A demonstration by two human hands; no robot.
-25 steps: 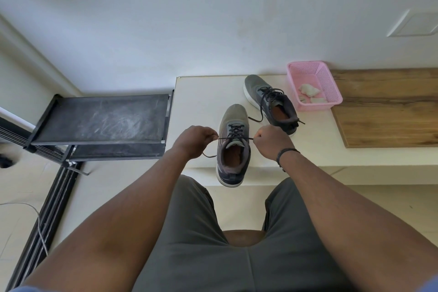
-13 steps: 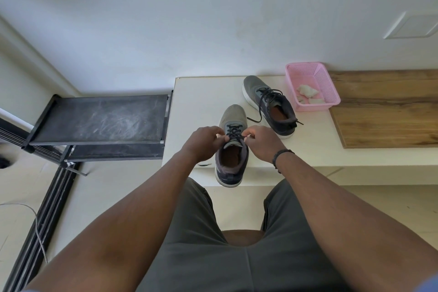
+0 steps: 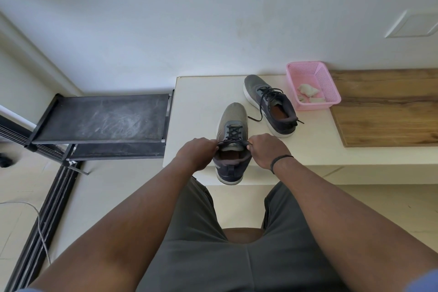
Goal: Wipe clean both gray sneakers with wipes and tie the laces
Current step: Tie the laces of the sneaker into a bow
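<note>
White worktop (image 3: 201, 92) held both sneakers: the near sneaker (image 3: 233, 125) had its lace (image 3: 233, 142) pinched by left hand (image 3: 198, 153) and right hand (image 3: 265, 149), apparently mid-knot; the far sneaker (image 3: 267, 102) lay untied beside a basket (image 3: 331, 104) of used wipes (image 3: 308, 91).

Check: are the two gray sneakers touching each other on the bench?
Apart. The head view shows bare bench top between the near sneaker, whose laces both hands pull, and the far sneaker; only the far one's loose lace trails into that gap.

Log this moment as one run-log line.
step: tying laces | left hand: pinches lace | right hand: pinches lace | near sneaker: on bench | far sneaker: laces loose | pink basket: holds used wipes
</note>
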